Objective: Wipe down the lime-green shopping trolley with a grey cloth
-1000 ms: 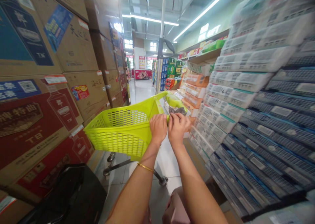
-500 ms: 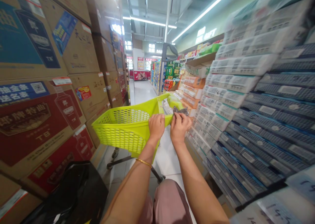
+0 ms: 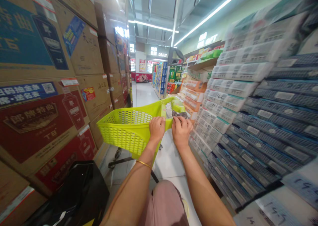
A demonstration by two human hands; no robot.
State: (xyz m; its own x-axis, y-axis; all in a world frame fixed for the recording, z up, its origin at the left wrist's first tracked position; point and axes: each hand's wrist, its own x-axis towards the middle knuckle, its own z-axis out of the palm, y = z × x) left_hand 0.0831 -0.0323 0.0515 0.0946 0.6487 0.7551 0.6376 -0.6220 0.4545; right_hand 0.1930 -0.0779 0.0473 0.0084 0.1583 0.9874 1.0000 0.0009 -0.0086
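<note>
A lime-green plastic shopping cart (image 3: 126, 128) rolls ahead of me in a narrow store aisle. My left hand (image 3: 157, 128) is closed over the cart's handle bar, a gold bangle on its wrist. Beside it my right hand (image 3: 181, 130) is also closed at the handle and pinches a small dark crumpled wrapper (image 3: 179, 114) against it. The basket's mesh looks bare inside from here. My knee in pink trousers (image 3: 162, 202) shows below my arms.
Stacked cardboard liquor cartons (image 3: 44, 120) wall the left side. Shelves of packaged tissue bundles (image 3: 248, 120) line the right. A black bag (image 3: 74, 196) sits low at the left. The tiled aisle floor (image 3: 142, 90) runs on toward distant shelves and a pillar (image 3: 172, 50).
The cart and I have moved forward along the aisle; the cartons and tissue packs have slid past. Both hands keep their hold on the handle.
</note>
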